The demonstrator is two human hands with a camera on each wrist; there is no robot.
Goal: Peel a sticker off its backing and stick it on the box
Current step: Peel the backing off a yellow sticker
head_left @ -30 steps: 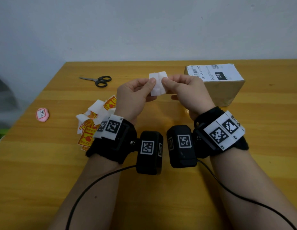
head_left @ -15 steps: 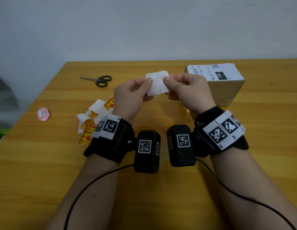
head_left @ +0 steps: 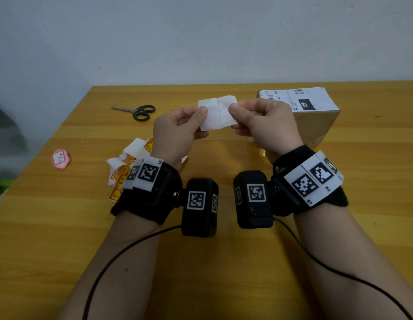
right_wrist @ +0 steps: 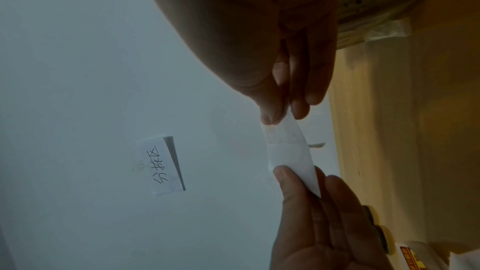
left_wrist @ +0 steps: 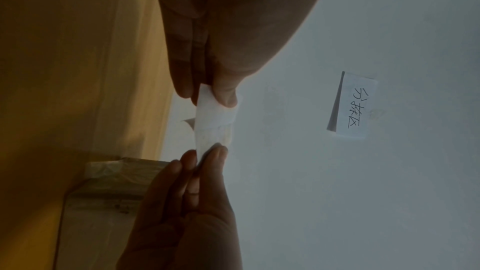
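Since a second ago the white sticker sheet [head_left: 218,113] has spread wider between the hands – then it was a narrow folded piece, now its two halves show side by side, and the hands have drawn a little apart. The left hand [head_left: 175,132] pinches the sheet's left edge between thumb and curled fingers; the right hand [head_left: 264,123] pinches the right edge the same way. In the left wrist view the sheet [left_wrist: 214,119] hangs taut between the two pinches – whether sticker and backing have parted, I cannot tell. The sheet is held in the air above the table [head_left: 224,262], just left of the box [head_left: 316,121], not touching it. Scissors [head_left: 137,111] and a heap of stickers [head_left: 124,172] lie to the left.
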